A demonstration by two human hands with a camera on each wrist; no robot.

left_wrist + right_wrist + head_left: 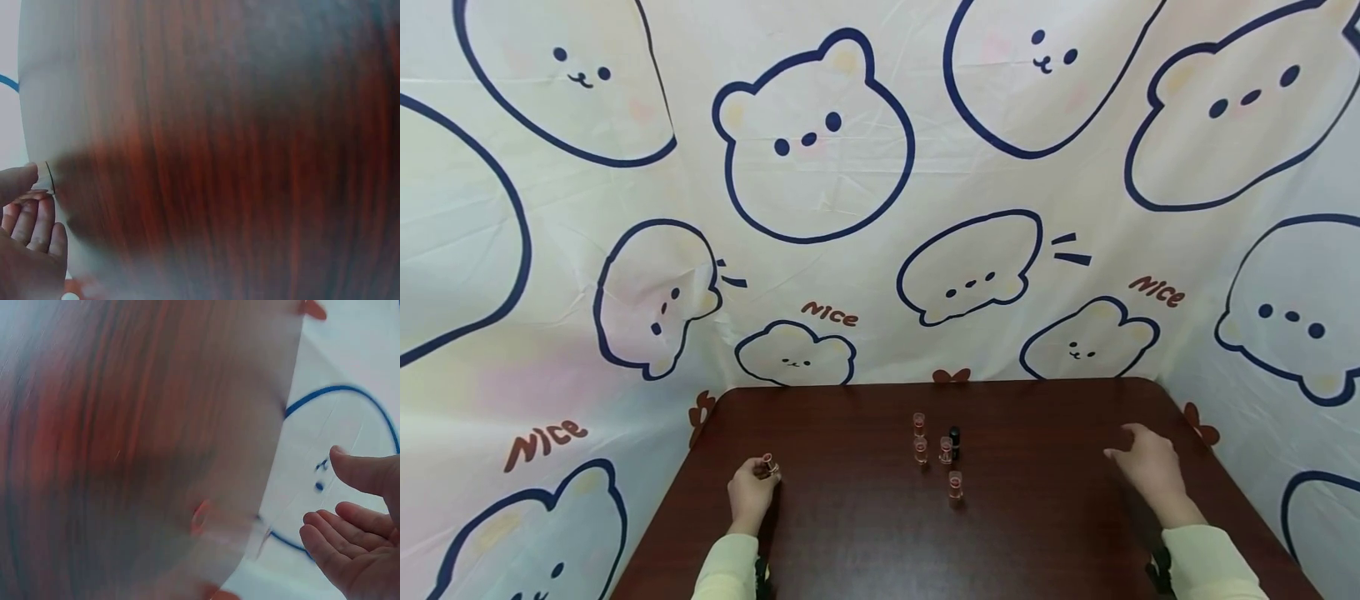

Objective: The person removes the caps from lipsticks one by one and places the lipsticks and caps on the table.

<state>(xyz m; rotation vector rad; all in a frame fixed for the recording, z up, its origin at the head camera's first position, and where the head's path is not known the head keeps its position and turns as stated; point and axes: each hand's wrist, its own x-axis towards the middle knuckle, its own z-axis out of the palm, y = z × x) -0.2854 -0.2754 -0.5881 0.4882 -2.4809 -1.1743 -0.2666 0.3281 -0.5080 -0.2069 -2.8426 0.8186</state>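
On the left of the table my left hand (752, 493) holds a small clear cup with a reddish rim (768, 463) by its sides. In the left wrist view the cup (47, 179) sits between the thumb and fingers of that hand (30, 228), partly covered by them. My right hand (1150, 471) is over the right side, holding nothing. Its fingers are loosely bent and thumb apart in the right wrist view, where the hand (359, 525) shows at the edge. A blurred clear cup with a red rim (200, 517) appears beside it in that view.
Several more small clear cups stand mid-table, among them a front one (955, 485) and a back one (919, 423). A dark cylindrical object (955, 442) stands behind one cup. The brown table (850, 542) meets a cartoon-printed cloth (820, 192) at its back and sides.
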